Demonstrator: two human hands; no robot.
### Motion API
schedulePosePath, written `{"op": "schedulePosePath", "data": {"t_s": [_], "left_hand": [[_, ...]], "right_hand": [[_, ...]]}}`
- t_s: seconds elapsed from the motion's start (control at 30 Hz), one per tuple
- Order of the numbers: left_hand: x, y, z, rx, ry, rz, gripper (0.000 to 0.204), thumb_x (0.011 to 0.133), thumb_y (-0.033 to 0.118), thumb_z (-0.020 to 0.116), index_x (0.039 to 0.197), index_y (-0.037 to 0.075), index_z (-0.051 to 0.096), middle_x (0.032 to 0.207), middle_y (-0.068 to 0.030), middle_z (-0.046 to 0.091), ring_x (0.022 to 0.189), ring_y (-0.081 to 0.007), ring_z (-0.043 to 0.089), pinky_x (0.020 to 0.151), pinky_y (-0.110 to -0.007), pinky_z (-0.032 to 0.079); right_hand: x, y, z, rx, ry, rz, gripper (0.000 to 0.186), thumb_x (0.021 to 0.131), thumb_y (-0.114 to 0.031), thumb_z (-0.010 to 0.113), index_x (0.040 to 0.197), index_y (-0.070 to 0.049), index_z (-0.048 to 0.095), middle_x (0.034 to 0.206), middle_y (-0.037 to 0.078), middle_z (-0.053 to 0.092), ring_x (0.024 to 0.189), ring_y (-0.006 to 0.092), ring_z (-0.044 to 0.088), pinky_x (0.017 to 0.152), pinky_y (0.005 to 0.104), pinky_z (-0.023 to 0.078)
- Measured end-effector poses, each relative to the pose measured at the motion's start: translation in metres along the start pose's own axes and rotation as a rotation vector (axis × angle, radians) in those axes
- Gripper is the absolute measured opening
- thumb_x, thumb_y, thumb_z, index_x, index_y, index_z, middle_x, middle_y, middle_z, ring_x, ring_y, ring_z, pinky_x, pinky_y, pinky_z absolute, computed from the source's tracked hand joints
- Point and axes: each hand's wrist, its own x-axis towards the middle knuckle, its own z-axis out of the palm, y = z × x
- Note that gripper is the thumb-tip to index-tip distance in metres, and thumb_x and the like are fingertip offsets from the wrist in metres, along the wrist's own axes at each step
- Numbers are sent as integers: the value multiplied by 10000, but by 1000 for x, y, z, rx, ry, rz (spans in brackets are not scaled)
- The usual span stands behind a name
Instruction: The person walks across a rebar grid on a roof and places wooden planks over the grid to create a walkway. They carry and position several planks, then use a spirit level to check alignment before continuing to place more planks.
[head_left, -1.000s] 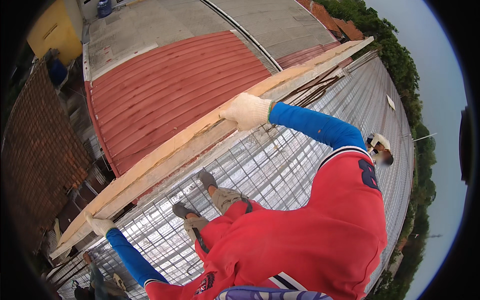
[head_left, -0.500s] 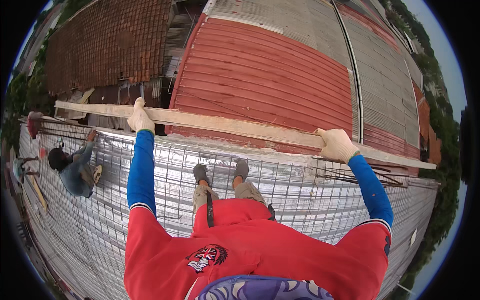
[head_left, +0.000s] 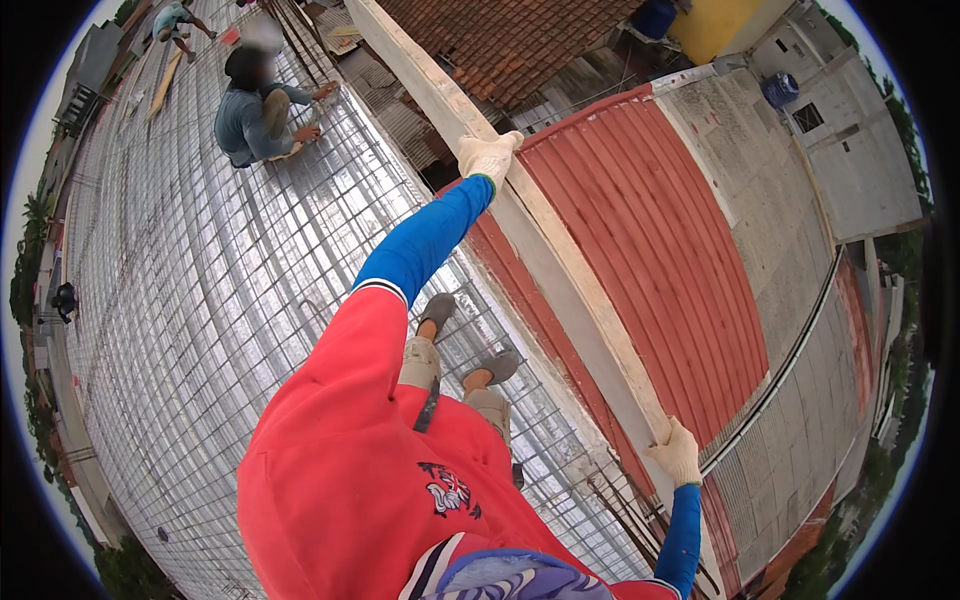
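Note:
A long pale wooden plank [head_left: 585, 270] runs slantwise from the top middle to the lower right, over the slab's edge. My left hand [head_left: 487, 158], in a cream work glove, is closed over its upper edge toward the far end. My right hand [head_left: 677, 455], gloved likewise, grips the same plank nearer the lower right, with the thumb side on the edge. One broad grey-white face of the plank shows. Both arms are stretched out in blue sleeves. My feet [head_left: 490, 370] in grey shoes stand on the steel mesh beside the plank.
Rebar mesh [head_left: 230, 330] covers shiny metal decking. Rebar ends [head_left: 620, 510] stick out near the edge. A co-worker [head_left: 255, 115] squats at the far left by the edge; another person [head_left: 175, 25] bends farther back. Beyond the edge lie lower red roofing [head_left: 650, 260] and roof tiles [head_left: 510, 40].
The view and my body have turned, so the plank that lay across the picture now slants from top to lower right. More of its broad face shows. Both hands still hold it.

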Motion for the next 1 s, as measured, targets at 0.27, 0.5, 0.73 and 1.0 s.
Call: {"op": "schedulePosePath", "data": {"t_s": [0.27,0.5,0.73,1.0], "left_hand": [[26,-11,-1,-59,-18,40,1005,763,446,951,1403,-186,503,1296,-304,710,1094,-358,773,951,-417,630],[45,-97,-37,-194,-271,154,889,893,433,867,1488,-147,552,1279,-210,717,990,-260,727,907,-386,582],[74,-254,-156,197,-391,-54,929,831,475,857,1430,-185,597,1376,-318,702,1288,-377,692,1123,-406,523],[120,-302,-345,715,-518,-216,906,810,488,821,1440,-135,630,1408,-337,695,1327,-423,691,1131,-426,531]], "right_hand": [[20,-9,0,28,-12,-47,701,663,-246,949,1294,-75,697,1063,217,805,1043,413,774,903,507,609],[57,-37,5,113,-9,-12,780,652,-197,886,1363,41,671,1116,274,781,1076,405,775,933,467,604],[114,-103,16,100,-20,-25,788,653,-200,879,1384,17,680,1125,250,791,1072,398,780,928,466,606],[187,-201,16,12,-32,-47,747,688,-265,908,1378,-88,684,1108,221,803,1079,404,773,933,504,600]]}}
